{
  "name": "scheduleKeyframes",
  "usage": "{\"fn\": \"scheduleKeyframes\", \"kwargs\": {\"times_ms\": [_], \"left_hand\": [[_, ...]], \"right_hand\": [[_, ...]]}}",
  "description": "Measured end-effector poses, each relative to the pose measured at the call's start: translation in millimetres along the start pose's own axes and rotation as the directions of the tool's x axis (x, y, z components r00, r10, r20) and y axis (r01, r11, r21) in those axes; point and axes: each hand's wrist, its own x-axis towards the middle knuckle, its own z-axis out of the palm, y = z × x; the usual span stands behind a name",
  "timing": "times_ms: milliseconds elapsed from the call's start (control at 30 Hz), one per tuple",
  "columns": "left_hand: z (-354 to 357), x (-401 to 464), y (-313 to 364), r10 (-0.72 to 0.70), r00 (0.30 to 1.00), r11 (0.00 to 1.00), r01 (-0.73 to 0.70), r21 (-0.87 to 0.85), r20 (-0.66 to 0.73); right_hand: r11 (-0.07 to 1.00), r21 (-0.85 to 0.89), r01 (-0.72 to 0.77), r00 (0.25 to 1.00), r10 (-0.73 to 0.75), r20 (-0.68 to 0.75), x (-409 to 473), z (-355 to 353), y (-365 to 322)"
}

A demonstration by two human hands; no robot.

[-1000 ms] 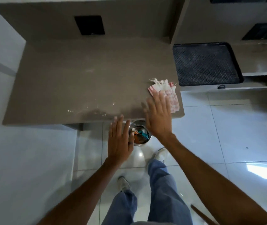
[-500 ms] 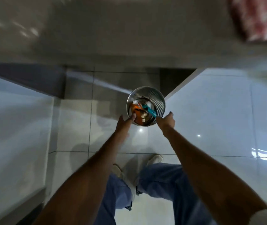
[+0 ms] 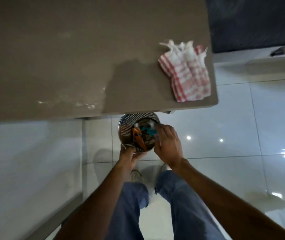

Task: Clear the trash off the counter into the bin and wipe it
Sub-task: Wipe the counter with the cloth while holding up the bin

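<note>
The round perforated metal bin [image 3: 125, 129] is just below the front edge of the brown counter [image 3: 51, 58], with orange and teal trash [image 3: 139, 135] inside. My left hand [image 3: 130, 157] grips the bin's near rim from underneath. My right hand [image 3: 168, 142] curls over its right rim. A folded red-and-white checked cloth [image 3: 186, 71] lies on the counter's front right corner. Pale crumbs [image 3: 86, 104] are scattered along the counter's front edge, to the left of the bin.
A black textured mat [image 3: 259, 23] lies on a lower shelf beyond the counter's right end. Glossy white floor tiles [image 3: 242, 127] spread to the right. A white panel [image 3: 25, 161] stands at the left. My legs and shoes [image 3: 136, 175] are below the bin.
My hands dropped from the counter edge to the bin on the floor and took hold of it. The bin now sits higher, right under the counter's front edge, and the counter is back in view.
</note>
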Motion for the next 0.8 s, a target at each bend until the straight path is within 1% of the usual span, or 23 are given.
{"fn": "scheduleKeyframes", "kwargs": {"times_ms": [33,67,100,133,167,200,233,267,300,333,367,433,533,667,800], "left_hand": [[-7,-20,6,-0.009,1.0,1.0,0.009,0.002,-0.021],[-13,-38,14,-0.011,0.999,1.0,0.012,0.007,-0.034],[-20,-54,22,-0.011,0.999,1.0,0.011,-0.002,-0.044],[-28,-65,29,-0.01,0.998,1.0,0.009,-0.015,-0.06],[-36,-74,35,-0.009,0.997,1.0,0.007,-0.02,-0.071],[-41,-81,41,-0.014,0.997,1.0,0.012,-0.024,-0.071],[-46,-89,49,-0.016,0.997,1.0,0.014,-0.024,-0.069],[-50,-95,55,-0.02,0.997,1.0,0.018,-0.024,-0.074],[-55,-97,60,-0.022,0.997,0.999,0.02,-0.029,-0.073],[-60,-98,64,-0.017,0.998,0.999,0.014,-0.034,-0.064],[-64,-97,66,-0.013,0.999,0.999,0.011,-0.041,-0.048],[-73,-90,74,-0.018,0.999,0.999,0.016,-0.034,-0.032],[-89,-82,81,-0.053,0.998,0.998,0.052,-0.034,-0.02],[-125,-67,94,-0.065,0.997,0.996,0.066,-0.065,0.031],[-160,-50,105,-0.084,0.994,0.991,0.09,-0.095,0.066]], "right_hand": [[0.982,0.004,0.191,0.98,-0.19,-0.06,1,-23,-19],[0.931,-0.016,0.366,0.922,-0.365,-0.13,8,-48,-37],[0.867,-0.055,0.495,0.846,-0.496,-0.195,18,-72,-52],[0.824,-0.102,0.558,0.785,-0.564,-0.256,33,-92,-64],[0.818,-0.17,0.549,0.761,-0.574,-0.304,53,-111,-71],[0.849,-0.249,0.467,0.785,-0.527,-0.324,75,-129,-71],[0.885,-0.331,0.327,0.848,-0.429,-0.31,98,-146,-68],[0.901,-0.4,0.171,0.923,-0.288,-0.254,118,-159,-62],[0.9,-0.435,0.038,0.975,-0.128,-0.179,133,-168,-56],[0.902,-0.429,-0.052,0.994,0.005,-0.108,142,-170,-54],[0.907,-0.407,-0.108,0.994,0.088,-0.067,146,-164,-53],[0.899,-0.398,-0.181,0.983,0.164,-0.078,152,-138,-74],[0.853,-0.45,-0.263,0.965,0.236,-0.117,162,-100,-127],[0.851,-0.443,-0.281,0.958,0.273,-0.084,211,-73,-176],[0.857,-0.431,-0.283,0.958,0.275,-0.083,292,-46,-213]]}}
